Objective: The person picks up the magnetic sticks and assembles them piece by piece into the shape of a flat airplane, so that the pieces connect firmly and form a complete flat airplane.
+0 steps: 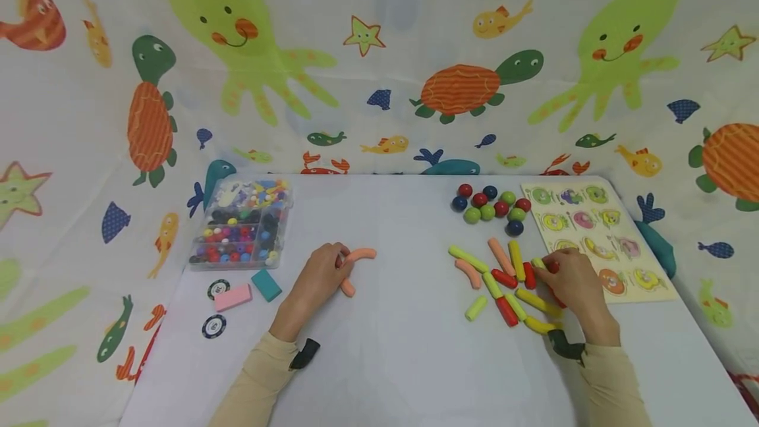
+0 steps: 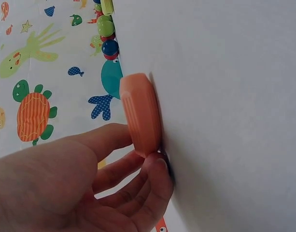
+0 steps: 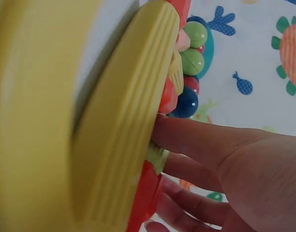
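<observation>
My left hand (image 1: 323, 272) pinches a curved salmon-orange stick (image 1: 362, 254) low on the white table. Under its palm side shows a second salmon-orange stick (image 1: 348, 288); up close in the left wrist view a salmon-orange stick (image 2: 140, 113) has faceted, ribbed sides. My right hand (image 1: 572, 282) is at the right edge of a loose group of coloured sticks, its thumb and finger on a light green stick (image 3: 157, 157). Red sticks (image 3: 145, 193) lie right by those fingers, partly hidden. A large ribbed yellow stick (image 3: 131, 111) fills the front of the right wrist view.
Red, blue and green balls (image 1: 487, 211) cluster at the back right, beside a wooden picture board (image 1: 628, 298). To the left stand a clear compartment box of beads (image 1: 237, 265), a pink block (image 1: 233, 298), a teal block (image 1: 266, 285) and two round chips (image 1: 214, 326).
</observation>
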Demonstrator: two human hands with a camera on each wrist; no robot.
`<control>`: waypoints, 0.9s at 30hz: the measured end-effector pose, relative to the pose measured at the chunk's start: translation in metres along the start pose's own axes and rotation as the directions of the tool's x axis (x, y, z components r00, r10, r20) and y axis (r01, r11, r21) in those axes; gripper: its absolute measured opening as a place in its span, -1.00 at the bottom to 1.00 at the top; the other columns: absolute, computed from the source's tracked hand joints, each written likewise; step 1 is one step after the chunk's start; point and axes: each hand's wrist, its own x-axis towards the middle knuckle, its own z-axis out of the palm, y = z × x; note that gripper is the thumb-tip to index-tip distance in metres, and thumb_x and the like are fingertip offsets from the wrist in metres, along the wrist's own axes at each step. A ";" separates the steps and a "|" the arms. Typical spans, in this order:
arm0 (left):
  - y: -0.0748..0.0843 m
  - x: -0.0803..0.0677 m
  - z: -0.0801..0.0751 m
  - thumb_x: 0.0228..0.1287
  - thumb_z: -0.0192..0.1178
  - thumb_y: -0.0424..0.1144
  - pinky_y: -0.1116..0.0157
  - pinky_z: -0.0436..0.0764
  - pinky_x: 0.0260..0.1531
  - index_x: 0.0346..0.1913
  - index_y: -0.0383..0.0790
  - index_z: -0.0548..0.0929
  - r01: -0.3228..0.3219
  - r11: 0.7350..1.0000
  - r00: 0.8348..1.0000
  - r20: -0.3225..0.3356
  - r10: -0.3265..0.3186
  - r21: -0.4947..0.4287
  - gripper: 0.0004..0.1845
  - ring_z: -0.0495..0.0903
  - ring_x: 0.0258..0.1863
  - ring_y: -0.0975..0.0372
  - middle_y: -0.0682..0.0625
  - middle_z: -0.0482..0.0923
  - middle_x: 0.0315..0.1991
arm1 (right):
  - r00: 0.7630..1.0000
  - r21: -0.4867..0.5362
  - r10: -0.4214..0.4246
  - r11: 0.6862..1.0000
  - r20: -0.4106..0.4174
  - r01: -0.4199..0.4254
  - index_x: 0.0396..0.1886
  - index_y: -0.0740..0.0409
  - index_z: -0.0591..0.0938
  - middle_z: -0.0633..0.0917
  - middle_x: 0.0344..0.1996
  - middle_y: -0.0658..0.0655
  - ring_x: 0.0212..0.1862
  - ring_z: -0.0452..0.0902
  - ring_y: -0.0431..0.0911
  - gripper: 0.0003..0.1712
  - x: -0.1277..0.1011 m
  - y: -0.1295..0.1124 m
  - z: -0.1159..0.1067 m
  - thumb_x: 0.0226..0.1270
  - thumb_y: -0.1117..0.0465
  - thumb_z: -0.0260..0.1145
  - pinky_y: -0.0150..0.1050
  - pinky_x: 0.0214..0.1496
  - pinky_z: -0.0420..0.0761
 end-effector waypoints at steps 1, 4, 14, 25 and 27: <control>0.000 0.000 0.001 0.43 0.21 -0.25 0.26 0.42 -0.39 -0.08 -0.37 0.64 0.000 1.000 1.000 0.000 0.000 0.000 -0.79 0.40 -0.42 0.15 -0.04 0.44 -0.46 | 1.000 0.002 -0.003 1.000 -0.008 0.003 -0.17 0.43 0.74 0.65 -0.11 0.47 -0.06 0.50 0.31 -0.61 0.000 0.000 0.001 0.21 0.15 0.52 0.22 -0.01 0.58; -0.001 -0.001 0.002 0.42 0.21 -0.26 0.27 0.39 -0.40 -0.10 -0.35 0.63 -0.001 1.000 1.000 0.001 0.001 0.001 -0.81 0.39 -0.43 0.15 -0.03 0.42 -0.47 | 1.000 0.007 -0.011 1.000 -0.027 0.011 -0.17 0.43 0.73 0.65 -0.08 0.49 -0.06 0.51 0.32 -0.61 -0.001 0.001 0.004 0.23 0.15 0.51 0.21 -0.03 0.59; 0.001 -0.002 0.002 0.43 0.21 -0.25 0.26 0.39 -0.38 -0.11 -0.34 0.63 -0.011 1.000 1.000 -0.001 0.012 0.013 -0.82 0.38 -0.42 0.15 -0.03 0.42 -0.47 | 0.992 0.127 0.036 0.992 -0.123 -0.020 0.07 0.38 0.62 0.70 -0.10 0.44 -0.29 0.56 0.10 -0.54 0.000 -0.005 0.000 0.40 0.08 0.38 -0.21 -0.34 0.52; 0.000 0.000 0.000 0.41 0.21 -0.25 0.26 0.43 -0.39 -0.10 -0.36 0.64 -0.008 1.000 1.000 -0.013 0.008 0.009 -0.80 0.40 -0.42 0.15 -0.04 0.45 -0.46 | 0.959 0.236 0.039 0.971 -0.280 0.030 0.22 0.41 0.45 0.63 0.06 0.47 0.00 0.64 0.35 -0.49 0.007 -0.019 -0.005 0.58 0.06 0.16 0.26 -0.04 0.65; 0.000 0.000 -0.001 0.42 0.21 -0.24 0.27 0.42 -0.39 -0.11 -0.35 0.64 -0.005 1.000 1.000 -0.012 0.005 0.010 -0.80 0.40 -0.42 0.15 -0.04 0.45 -0.46 | 0.962 0.249 0.042 0.968 -0.271 0.028 0.24 0.44 0.42 0.61 0.07 0.48 0.02 0.62 0.35 -0.49 0.008 -0.018 -0.004 0.60 0.08 0.14 0.27 -0.01 0.64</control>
